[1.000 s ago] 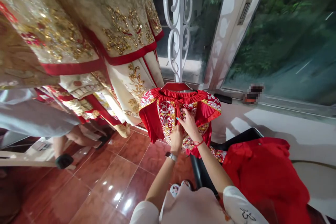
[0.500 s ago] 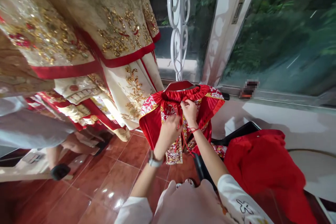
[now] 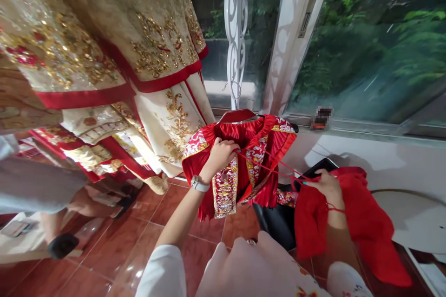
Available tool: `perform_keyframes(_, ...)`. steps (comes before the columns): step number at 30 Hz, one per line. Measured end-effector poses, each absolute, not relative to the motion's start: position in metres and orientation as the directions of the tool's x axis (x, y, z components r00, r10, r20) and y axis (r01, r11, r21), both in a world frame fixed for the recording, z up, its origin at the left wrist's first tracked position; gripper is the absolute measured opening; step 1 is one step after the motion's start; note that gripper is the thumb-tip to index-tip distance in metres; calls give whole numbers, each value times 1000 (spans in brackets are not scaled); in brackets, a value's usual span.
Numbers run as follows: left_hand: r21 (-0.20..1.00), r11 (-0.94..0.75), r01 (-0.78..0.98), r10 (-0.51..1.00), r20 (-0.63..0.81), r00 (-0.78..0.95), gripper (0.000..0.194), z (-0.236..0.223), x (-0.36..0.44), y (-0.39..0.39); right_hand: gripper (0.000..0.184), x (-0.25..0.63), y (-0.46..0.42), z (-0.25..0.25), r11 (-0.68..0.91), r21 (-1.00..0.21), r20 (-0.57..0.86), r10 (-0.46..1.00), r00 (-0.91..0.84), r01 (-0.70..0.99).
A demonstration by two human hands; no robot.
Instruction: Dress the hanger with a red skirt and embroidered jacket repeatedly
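Observation:
A small red embroidered garment (image 3: pixel 259 137) hangs on a red hanger (image 3: pixel 237 115) from a white scrollwork post (image 3: pixel 236 32). My left hand (image 3: pixel 222 153) is closed on the garment's front near the collar, a watch on its wrist. My right hand (image 3: pixel 325 185) is out to the right, fingers pinched on thin red cords (image 3: pixel 278 169) that stretch taut back to the garment. This hand sits against a loose red cloth (image 3: pixel 362 222) draped over a black chair (image 3: pixel 278 227).
Cream and gold embroidered robes with red trim (image 3: pixel 114 46) hang at the left. Another person's legs in black sandals (image 3: pixel 62 243) stand on the red tiled floor (image 3: pixel 111 250). A window with a white frame (image 3: pixel 296 41) and sill runs behind.
My right hand left the garment's collar and drew the red cords out to the right over the red cloth. My left hand rose to the collar area.

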State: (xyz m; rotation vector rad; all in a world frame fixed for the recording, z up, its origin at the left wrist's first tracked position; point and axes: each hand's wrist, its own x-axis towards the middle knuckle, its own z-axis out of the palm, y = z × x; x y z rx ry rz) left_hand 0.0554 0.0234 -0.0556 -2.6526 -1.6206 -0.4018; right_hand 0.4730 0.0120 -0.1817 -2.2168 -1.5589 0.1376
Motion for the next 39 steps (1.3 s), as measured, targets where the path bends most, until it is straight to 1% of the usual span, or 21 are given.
perform_keyframes(2, 130, -470, 873, 873, 214, 439, 23, -56, 58, 21, 35, 455, -3, -167, -221, -477, 287, 875, 389, 851)
perform_keyframes(3, 130, -475, 870, 871, 212, 444, 23, -56, 59, 20, 31, 432, -8, -158, -104, -559, 322, 887, 332, 822)
perform_keyframes(5, 131, -485, 865, 865, 214, 453, 25, -57, 63, 17, 27, 369, -10, -141, 194, -757, 295, 953, 61, 624)
perform_keyframes(7, 126, -495, 860, 859, 218, 463, 26, -58, 66, 14, 30, 301, -2, -129, 274, -887, 232, 960, -156, 372)
perform_keyframes(8, 119, -494, 861, 859, 222, 462, 27, -57, 67, 12, 26, 273, 4, -125, 314, -898, 262, 944, -199, 307)
perform_keyframes(10, 101, -494, 863, 857, 223, 465, 27, -56, 66, 9, 21, 237, 17, -122, 390, -874, 333, 916, -226, 291)
perform_keyframes(13, 65, -508, 859, 849, 205, 487, 29, -55, 62, 5, 25, 224, 29, -125, 477, -825, 411, 874, -259, 302)
perform_keyframes(16, 0, -530, 848, 830, 207, 518, 27, -58, 61, 2, 29, 228, 30, -144, 438, -858, 359, 885, -295, 270)
perform_keyframes(19, -41, -503, 863, 831, 250, 497, 25, -60, 59, -5, 39, 229, 17, -179, 236, -939, 144, 931, -335, 251)
perform_keyframes(21, -27, -446, 895, 853, 290, 434, 26, -57, 52, -14, 46, 235, 2, -201, 103, -950, -18, 925, -380, 296)
perform_keyframes(23, 12, -413, 911, 873, 290, 392, 27, -51, 41, -26, 49, 247, -13, -209, 44, -935, -105, 913, -393, 352)
perform_keyframes(24, 46, -425, 904, 877, 268, 399, 26, -48, 36, -32, 48, 254, -17, -206, 59, -929, -80, 932, -353, 366)
perform_keyframes(25, 96, -451, 888, 875, 243, 418, 25, -44, 31, -38, 44, 261, -18, -196, 100, -921, -3, 965, -263, 376)
perform_keyframes(27, 215, -462, 861, 876, 266, 403, 28, -41, 27, -43, 35, 270, -8, -163, 220, -878, 264, 963, 47, 425)
perform_keyframes(28, 267, -407, 874, 890, 331, 313, 34, -42, 27, -42, 37, 270, 3, -143, 264, -845, 403, 887, 227, 465)
perform_keyframes(29, 312, -301, 901, 896, 415, 156, 44, -44, 29, -38, 50, 269, 17, -123, 299, -804, 505, 800, 325, 513)
perform_keyframes(30, 354, -156, 922, 871, 490, -40, 53, -47, 31, -32, 62, 265, 35, -105, 312, -767, 559, 753, 346, 561)
perform_keyframes(31, 390, -5, 921, 814, 536, -222, 62, -51, 32, -23, 63, 263, 53, -90, 301, -746, 577, 737, 352, 594)
perform_keyframes(33, 426, 199, 882, 722, 545, -426, 69, -56, 27, -4, 55, 265, 92, -71, 296, -730, 577, 750, 323, 616)
perform_keyframes(36, 443, 211, 871, 794, 442, -417, 62, -49, -10, 24, 48, 300, 141, -63, 301, -785, 470, 859, 202, 542)
perform_keyframes(39, 577, 80, 813, 934, 242, -263, 62, -37, -65, 44, 40, 351, 159, -74, 129, -916, 109, 991, -74, 381)
